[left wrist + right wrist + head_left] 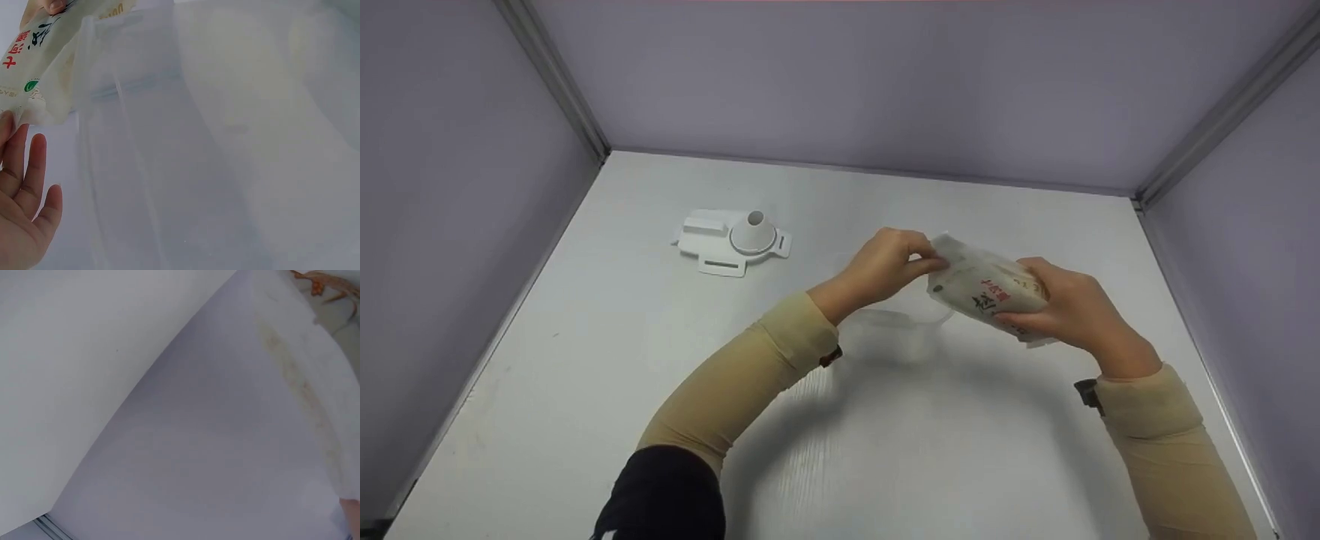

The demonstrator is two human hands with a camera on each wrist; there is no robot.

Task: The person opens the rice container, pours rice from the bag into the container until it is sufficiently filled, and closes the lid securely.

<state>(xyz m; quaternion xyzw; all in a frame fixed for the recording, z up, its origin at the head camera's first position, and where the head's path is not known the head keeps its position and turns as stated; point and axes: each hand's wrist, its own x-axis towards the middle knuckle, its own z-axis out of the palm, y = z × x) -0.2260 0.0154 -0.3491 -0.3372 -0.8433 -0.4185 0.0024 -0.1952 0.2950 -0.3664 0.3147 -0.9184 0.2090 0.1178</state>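
Observation:
Above the white table, a pale, partly see-through food packet (984, 289) with red and black printed characters is held tilted between both hands. The left hand (885, 264) pinches its near-left top corner between thumb and forefinger. In the left wrist view, the other fingers (37, 163) of that hand extend away from the packet. The right hand (1072, 311) grips the packet's opposite end, thumb on the printed face. Below the hands lies a clear plastic container (885, 319), partly hidden by the left arm; its see-through wall fills most of the left wrist view.
Toward the back left of the table (585, 337) sits a white plastic piece (706, 241) with slotted tabs and a cone-shaped spout (754, 232). Greyish-purple panels (840, 82) with metal corner posts enclose the back and both sides.

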